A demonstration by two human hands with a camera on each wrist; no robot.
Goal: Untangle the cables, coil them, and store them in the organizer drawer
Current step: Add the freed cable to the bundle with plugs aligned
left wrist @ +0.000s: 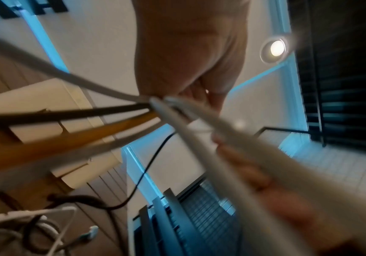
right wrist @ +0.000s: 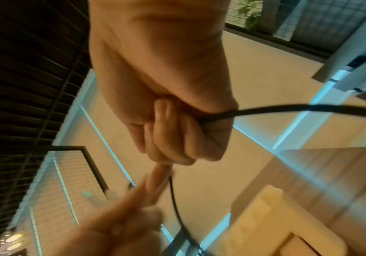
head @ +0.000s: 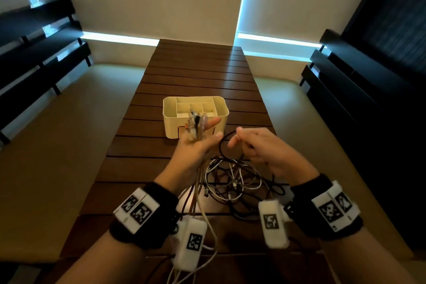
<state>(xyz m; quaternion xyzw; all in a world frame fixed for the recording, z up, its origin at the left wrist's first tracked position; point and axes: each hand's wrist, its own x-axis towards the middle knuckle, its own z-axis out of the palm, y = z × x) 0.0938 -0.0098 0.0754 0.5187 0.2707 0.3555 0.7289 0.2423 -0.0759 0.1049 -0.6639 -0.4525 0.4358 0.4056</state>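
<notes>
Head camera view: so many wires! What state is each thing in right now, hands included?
Left hand: raised, grips a bundle of cable ends.
Bundle of white, brown and black cable ends: upright in the left hand, strands trailing down.
Right hand: fingers curled round a thin black cable.
Thin black cable: looped between the hands.
Tangled pile of black and white cables: on the table, still knotted.
Cream plastic organizer box: upright; contents unclear.

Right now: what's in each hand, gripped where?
Left hand grips a bundle of cables just below their plug ends. Right hand grips a black cable along its run, not at a plug.
</notes>
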